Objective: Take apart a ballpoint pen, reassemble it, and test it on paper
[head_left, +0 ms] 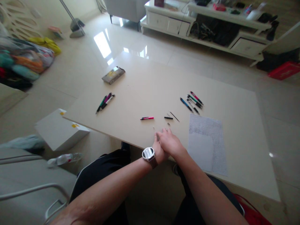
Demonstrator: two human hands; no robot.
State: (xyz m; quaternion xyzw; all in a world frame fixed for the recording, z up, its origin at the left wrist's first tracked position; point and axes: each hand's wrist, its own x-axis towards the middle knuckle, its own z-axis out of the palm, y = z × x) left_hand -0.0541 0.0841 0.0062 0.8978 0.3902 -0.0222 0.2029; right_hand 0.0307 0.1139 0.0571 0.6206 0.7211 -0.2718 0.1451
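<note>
My left hand [158,149], a watch [148,153] on its wrist, rests at the table's near edge. Across it lies my right hand [170,142]; the two touch and overlap. One left finger stretches forward, the others being largely covered. The right fingers lie loosely forward, and no held object shows. Just beyond the hands are a pink pen barrel [147,118], a short black pen part [168,117], a thin dark refill [174,116], a small grey piece [168,124] and a tiny pale piece [153,127].
Three pens [105,102] lie together at left, below a flat box [113,75]. Several pens [193,101] sit at right, above a printed sheet [207,125] with a paler rectangle over it. A white box [59,131] stands beside the table [248,140].
</note>
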